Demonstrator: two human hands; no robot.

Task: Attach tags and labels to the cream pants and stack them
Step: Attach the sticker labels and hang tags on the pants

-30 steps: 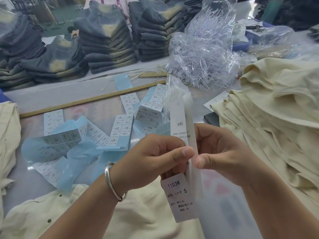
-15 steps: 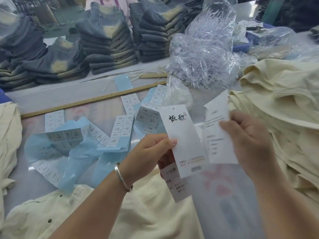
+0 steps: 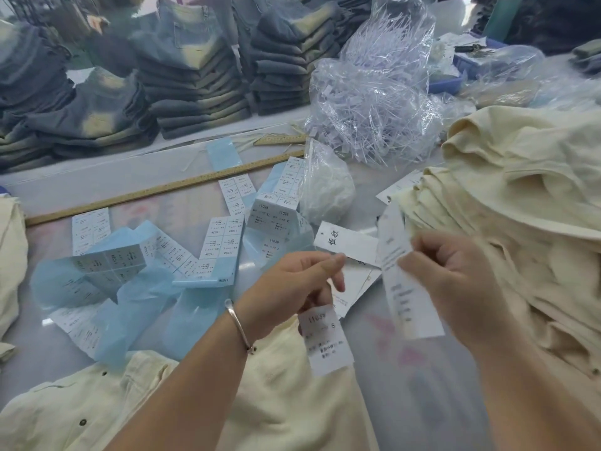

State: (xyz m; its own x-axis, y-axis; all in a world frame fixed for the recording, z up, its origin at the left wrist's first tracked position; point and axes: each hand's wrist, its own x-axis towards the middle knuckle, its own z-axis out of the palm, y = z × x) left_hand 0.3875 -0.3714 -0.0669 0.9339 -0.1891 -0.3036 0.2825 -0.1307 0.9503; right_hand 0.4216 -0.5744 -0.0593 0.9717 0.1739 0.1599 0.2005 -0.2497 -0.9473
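Observation:
My left hand [image 3: 292, 288] pinches a white size tag printed 1103# [image 3: 327, 345], which hangs below its fingers. My right hand [image 3: 455, 281] grips a long white printed tag [image 3: 406, 288] held upright. Between the hands a white brand tag with black characters [image 3: 344, 244] lies over other white cards on the table. Cream pants with dark buttons [image 3: 162, 402] lie flat under my forearms at the near edge. A tall pile of cream pants [image 3: 520, 196] fills the right side.
Blue-backed sticker label sheets [image 3: 146, 265] are scattered at centre left. A wooden ruler [image 3: 146, 193] lies across the table. A clear bag of plastic tag fasteners [image 3: 374, 102] sits behind. Stacks of folded jeans [image 3: 195, 76] line the back. More cream cloth [image 3: 9, 262] lies at the left edge.
The tags held together in both hands have been separated. The brand tag left my left hand and now lies on the table. My right hand keeps the long tag and has lowered.

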